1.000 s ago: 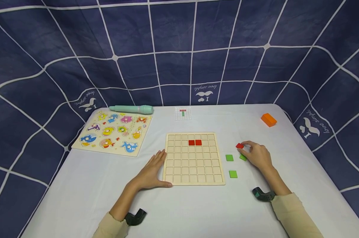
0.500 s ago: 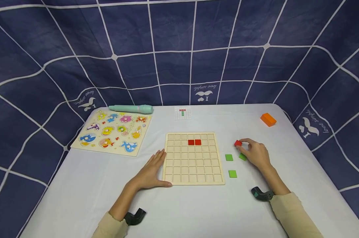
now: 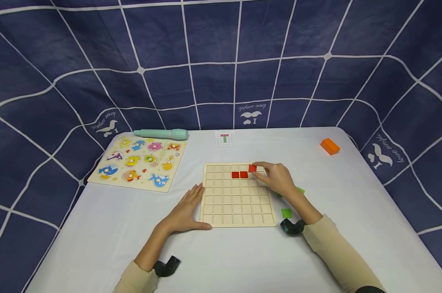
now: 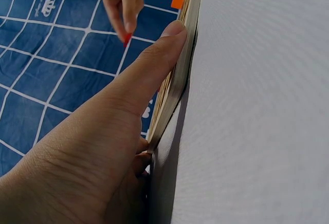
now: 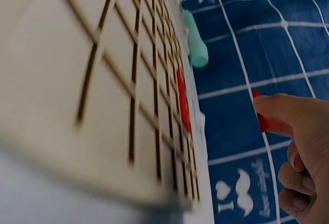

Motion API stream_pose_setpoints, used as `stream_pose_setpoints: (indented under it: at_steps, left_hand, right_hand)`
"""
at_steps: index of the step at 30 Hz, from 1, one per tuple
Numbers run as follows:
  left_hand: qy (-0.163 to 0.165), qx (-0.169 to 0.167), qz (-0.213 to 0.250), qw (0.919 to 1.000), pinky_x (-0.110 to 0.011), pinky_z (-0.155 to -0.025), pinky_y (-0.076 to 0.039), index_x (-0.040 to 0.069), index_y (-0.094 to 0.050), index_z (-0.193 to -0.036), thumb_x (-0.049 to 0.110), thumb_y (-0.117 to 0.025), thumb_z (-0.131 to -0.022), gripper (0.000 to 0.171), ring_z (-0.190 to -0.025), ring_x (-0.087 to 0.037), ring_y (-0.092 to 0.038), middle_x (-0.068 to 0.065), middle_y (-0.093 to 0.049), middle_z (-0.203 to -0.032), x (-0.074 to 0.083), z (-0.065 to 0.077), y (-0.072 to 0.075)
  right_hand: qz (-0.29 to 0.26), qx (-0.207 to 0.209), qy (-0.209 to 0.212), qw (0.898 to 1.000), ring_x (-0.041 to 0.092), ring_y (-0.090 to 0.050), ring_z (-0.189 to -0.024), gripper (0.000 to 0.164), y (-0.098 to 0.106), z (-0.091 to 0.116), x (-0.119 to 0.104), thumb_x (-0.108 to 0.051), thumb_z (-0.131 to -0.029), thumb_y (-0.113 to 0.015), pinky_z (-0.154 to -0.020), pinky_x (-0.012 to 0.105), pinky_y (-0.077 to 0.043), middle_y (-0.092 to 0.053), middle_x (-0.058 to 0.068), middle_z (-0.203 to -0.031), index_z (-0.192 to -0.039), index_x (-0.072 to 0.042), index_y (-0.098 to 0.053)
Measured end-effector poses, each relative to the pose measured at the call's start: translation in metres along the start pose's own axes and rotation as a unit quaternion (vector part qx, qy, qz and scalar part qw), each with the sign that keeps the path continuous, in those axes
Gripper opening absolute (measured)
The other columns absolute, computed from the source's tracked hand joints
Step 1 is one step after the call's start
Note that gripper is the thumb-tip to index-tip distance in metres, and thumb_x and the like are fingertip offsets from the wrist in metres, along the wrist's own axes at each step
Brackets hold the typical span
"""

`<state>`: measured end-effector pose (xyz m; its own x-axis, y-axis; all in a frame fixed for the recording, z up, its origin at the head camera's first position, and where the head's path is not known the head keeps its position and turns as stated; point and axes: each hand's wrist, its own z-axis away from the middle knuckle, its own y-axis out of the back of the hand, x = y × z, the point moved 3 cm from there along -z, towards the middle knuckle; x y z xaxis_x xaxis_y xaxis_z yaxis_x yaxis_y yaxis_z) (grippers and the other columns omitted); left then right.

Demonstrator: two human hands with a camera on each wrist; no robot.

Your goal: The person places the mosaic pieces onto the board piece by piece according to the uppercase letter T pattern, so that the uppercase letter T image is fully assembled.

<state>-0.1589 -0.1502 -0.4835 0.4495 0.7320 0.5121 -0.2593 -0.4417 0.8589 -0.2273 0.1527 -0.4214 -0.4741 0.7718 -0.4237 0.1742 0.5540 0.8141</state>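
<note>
A pale wooden grid board (image 3: 221, 203) lies on the white table, with two red square tiles (image 3: 239, 175) side by side in its second row from the back. My left hand (image 3: 184, 211) rests along the board's left edge, fingers spread and straight, thumb on the front left corner; the left wrist view shows the thumb (image 4: 154, 57) against the side. Over the back right of the board, my right hand (image 3: 277, 179) pinches another red tile (image 3: 252, 168) between thumb and forefinger. In the right wrist view that tile (image 5: 260, 113) is held above the board's surface.
Green square tiles (image 3: 286, 213) lie right of the board, one (image 3: 300, 190) partly hidden by my right forearm. Behind the board is a small pattern card (image 3: 224, 139). A sea-animal puzzle (image 3: 169, 179) and teal tapered cylinder (image 3: 162, 134) lie back left, an orange block (image 3: 329, 146) back right.
My right hand has carried the red tile leftward from beside the green tiles to over the board's back right. The left hand has stayed at the board's left edge.
</note>
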Motion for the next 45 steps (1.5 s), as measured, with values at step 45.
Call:
stream_pose_setpoints:
  at_steps: [45]
  left_hand:
    - [0.011,-0.008,-0.009,0.9999,-0.034,-0.113,-0.005,0.005,-0.01,-0.148,0.074,-0.067,-0.058,0.126,-0.14,-0.02,0.001,-0.005,-0.004,-0.154,0.002,0.001,0.0]
  right_hand:
    - [-0.024,-0.097,0.019,0.995,0.008,-0.03,-0.046,0.032,-0.072,-0.03,-0.026,-0.035,-0.083,-0.068,-0.045,0.025,-0.03,-0.041,-0.007,-0.05,-0.111,-0.019,-0.069]
